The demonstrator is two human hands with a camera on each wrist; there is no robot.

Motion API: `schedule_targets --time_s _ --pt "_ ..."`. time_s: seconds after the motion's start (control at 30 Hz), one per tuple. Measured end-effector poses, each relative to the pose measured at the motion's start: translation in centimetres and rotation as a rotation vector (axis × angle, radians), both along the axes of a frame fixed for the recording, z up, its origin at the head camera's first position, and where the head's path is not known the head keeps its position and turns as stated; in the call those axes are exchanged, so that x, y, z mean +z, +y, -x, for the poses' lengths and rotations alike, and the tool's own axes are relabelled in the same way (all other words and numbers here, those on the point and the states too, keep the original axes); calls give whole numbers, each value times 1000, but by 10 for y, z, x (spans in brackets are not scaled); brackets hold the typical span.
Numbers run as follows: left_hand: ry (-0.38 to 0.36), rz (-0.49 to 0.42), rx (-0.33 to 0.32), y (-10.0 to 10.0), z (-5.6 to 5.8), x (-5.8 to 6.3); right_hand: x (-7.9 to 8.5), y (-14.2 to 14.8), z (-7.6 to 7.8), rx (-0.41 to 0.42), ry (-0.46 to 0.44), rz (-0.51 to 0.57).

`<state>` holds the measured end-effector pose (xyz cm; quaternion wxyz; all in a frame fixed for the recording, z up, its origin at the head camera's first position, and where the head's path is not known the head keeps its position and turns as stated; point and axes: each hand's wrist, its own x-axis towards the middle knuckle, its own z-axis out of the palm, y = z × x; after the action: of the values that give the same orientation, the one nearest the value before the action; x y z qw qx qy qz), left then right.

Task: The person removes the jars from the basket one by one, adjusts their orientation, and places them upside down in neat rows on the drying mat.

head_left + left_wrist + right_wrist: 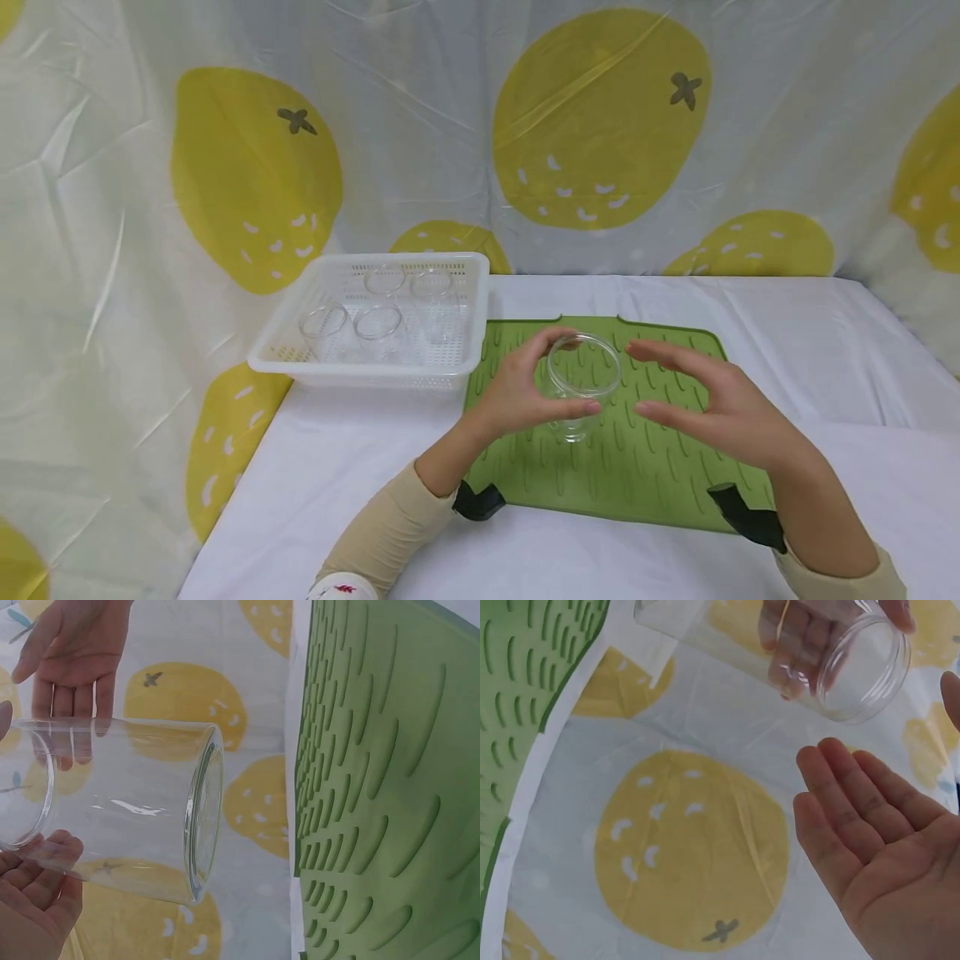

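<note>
My left hand (525, 387) grips a clear glass jar (573, 408) near its rim, with the thumb on the near side and fingers on the far side. The jar is upright over the green mat, open mouth up. In the left wrist view its thick-edged base (202, 817) faces the mat, apart from it. Just to the right, my right hand (720, 400) is held with thumb and fingers spread apart, holding nothing. The right wrist view has this hand (877, 840) palm toward the jar, a small gap from its rim (866, 671).
A white perforated plastic basket (367, 379) stands at the back left, with several clear glass jars (378, 325) in it. The green ridged mat (637, 475) lies on a white-covered table (360, 433). A lemon-print curtain (412, 125) hangs behind.
</note>
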<state>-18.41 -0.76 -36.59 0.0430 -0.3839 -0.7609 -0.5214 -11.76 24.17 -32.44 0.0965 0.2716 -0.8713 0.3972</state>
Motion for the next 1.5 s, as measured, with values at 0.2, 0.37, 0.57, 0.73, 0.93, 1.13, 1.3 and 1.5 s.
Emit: schedule_targets --time_s 0.2,0.37,0.57,0.73,0.93,1.13,1.3,1.5 --pt "-8 -5 -7 0 -1 1 -2 -12 6 48 47 71" --pt "-4 -4 -30 1 -1 1 -3 -20 8 59 48 100" --pt "12 -4 -40 1 -1 0 -6 -22 9 32 8 78" --pt "12 9 -51 1 -2 1 -8 -23 10 22 2 58" --pt "26 -7 -86 1 -2 1 -11 -25 11 29 -35 43" --pt "53 -14 -108 2 -1 0 -14 -28 13 34 -40 42" --pt "26 -21 -137 2 1 -1 -15 -30 12 1 -34 47" --pt "-97 -32 -258 0 15 -14 -16 -31 12 -20 14 94"
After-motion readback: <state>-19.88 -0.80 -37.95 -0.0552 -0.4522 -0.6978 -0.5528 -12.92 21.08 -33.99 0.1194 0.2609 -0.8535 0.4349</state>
